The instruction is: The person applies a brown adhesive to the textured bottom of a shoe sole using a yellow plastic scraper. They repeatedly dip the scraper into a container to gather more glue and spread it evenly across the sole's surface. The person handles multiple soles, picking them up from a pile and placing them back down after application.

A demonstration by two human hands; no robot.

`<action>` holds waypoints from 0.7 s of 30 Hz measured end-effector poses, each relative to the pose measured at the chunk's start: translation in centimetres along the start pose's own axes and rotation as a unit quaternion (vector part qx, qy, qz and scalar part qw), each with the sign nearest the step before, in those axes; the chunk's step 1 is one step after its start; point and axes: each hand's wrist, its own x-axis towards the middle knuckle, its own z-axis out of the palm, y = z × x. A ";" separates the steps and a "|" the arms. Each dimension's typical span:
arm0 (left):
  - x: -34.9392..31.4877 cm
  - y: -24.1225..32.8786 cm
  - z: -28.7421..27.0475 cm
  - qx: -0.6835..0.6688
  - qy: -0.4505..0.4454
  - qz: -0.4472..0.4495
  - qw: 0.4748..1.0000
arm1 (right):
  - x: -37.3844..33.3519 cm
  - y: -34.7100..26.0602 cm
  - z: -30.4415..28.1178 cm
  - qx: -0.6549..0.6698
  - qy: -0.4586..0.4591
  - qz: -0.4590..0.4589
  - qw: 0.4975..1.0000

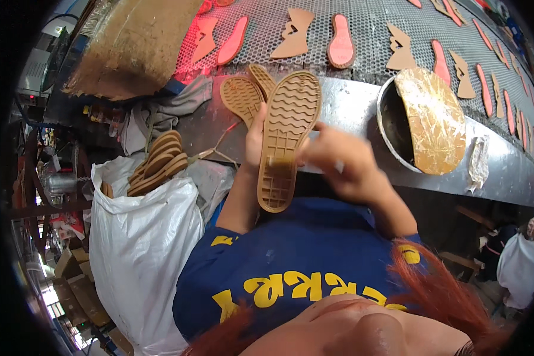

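Note:
My left hand (254,139) is closed on the left edge of a tan shoe sole (291,113), held upright above my lap. Its face toward me has wavy ridges at the wide end and a square grid at the narrow end. My right hand (343,163) is at the sole's right edge, fingers bent and smeared by motion; whether it holds anything is unclear. A brown blurred patch crosses the sole beside those fingers. Just behind lie two more tan soles (241,97) on the metal table edge (353,98).
A round pot (391,121) with a tape-covered board (436,118) across it stands at right. Beyond, pink insoles (341,41) and tan cut pieces (295,34) lie on a mesh surface. At left, a white sack (142,255) bears stacked soles (159,163) near cardboard (133,47).

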 end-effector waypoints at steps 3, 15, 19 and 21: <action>-0.3 0.4 -0.5 -0.012 -0.061 -0.037 0.997 | 1.6 4.1 -0.6 -0.031 0.143 0.051 0.988; -1.1 0.6 -0.7 0.021 0.062 -0.045 0.997 | 0.7 2.2 0.5 -0.056 0.081 0.030 0.995; -1.5 0.3 -1.1 0.017 0.042 -0.046 0.998 | -0.3 4.0 0.5 -0.132 0.125 0.046 0.982; -0.7 0.3 -0.6 0.051 0.065 -0.009 0.997 | -1.3 0.9 1.1 -0.124 0.078 -0.022 0.989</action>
